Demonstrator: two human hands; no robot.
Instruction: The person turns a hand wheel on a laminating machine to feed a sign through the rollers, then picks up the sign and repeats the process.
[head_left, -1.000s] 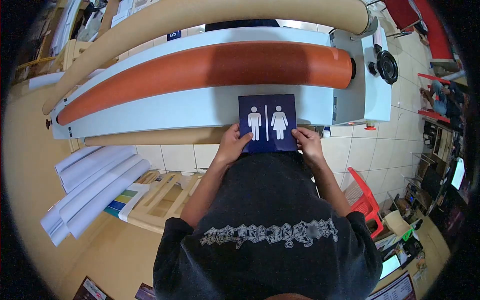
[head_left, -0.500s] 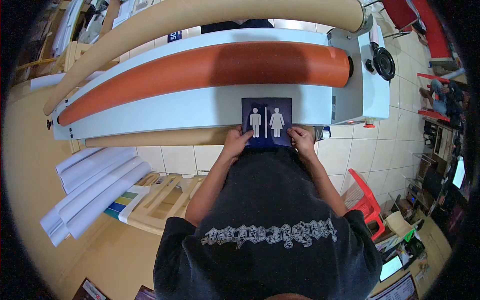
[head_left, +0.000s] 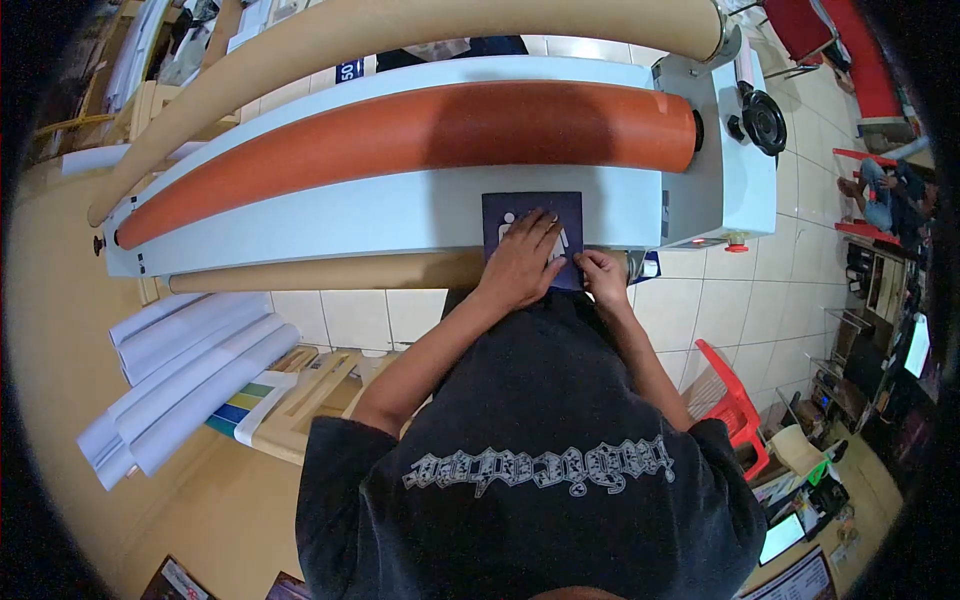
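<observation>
A dark blue restroom sign [head_left: 568, 212] with white figures lies at the front edge of the pale laminating machine [head_left: 360, 222]. My left hand [head_left: 522, 258] rests flat on the sign, fingers stretched out, covering most of the two figures. At the sign's lower right edge, my right hand [head_left: 604, 278] pinches it between thumb and fingers. Just beyond the sign runs a long orange-red roller [head_left: 400, 130], crossed by a shadow.
A tan cardboard-coloured roll [head_left: 420, 30] spans the far side. To the right are a black handwheel [head_left: 765, 124] and a red button [head_left: 737, 247]. White paper rolls [head_left: 190, 385] lie at left on a wooden rack. A red chair [head_left: 735, 405] stands at right, with a seated person [head_left: 885, 190] farther off.
My left hand has let go of the sign's left edge and moved right, onto its face, over the figures. My right hand keeps its pinch on the right edge.
</observation>
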